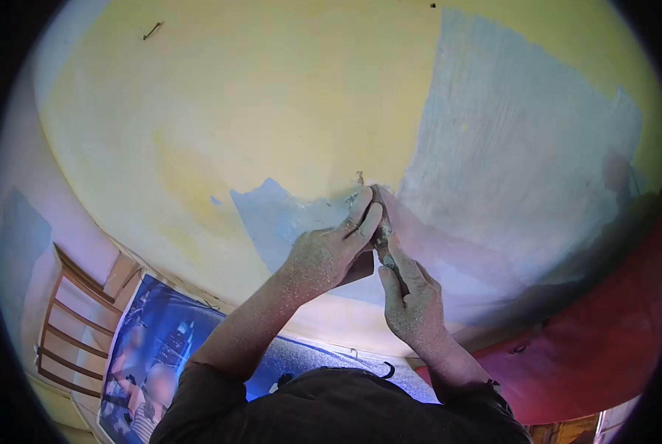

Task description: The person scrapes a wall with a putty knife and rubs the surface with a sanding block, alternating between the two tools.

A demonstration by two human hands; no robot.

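Observation:
Both of my hands are on a dust-covered scraper (380, 235) held against the wall (286, 96). My left hand (322, 255) has its fingers pressed on the scraper's upper end, close to the wall surface. Lower down, my right hand (416, 300) is wrapped round the handle end with the thumb along it. Pale dust coats both hands and forearms. Around the tool, yellow paint meets a bare blue-grey patch (272, 218) with ragged edges. A small chipped mark (360, 177) sits just above the scraper's tip. The contact edge is partly hidden by my fingers.
A large blue-grey area (516, 126) covers the wall's right side. A nail (152, 31) sticks out at upper left. Below are a wooden slatted frame (79, 325), a blue printed poster (183, 318) and, at right, a red sheet (583, 348).

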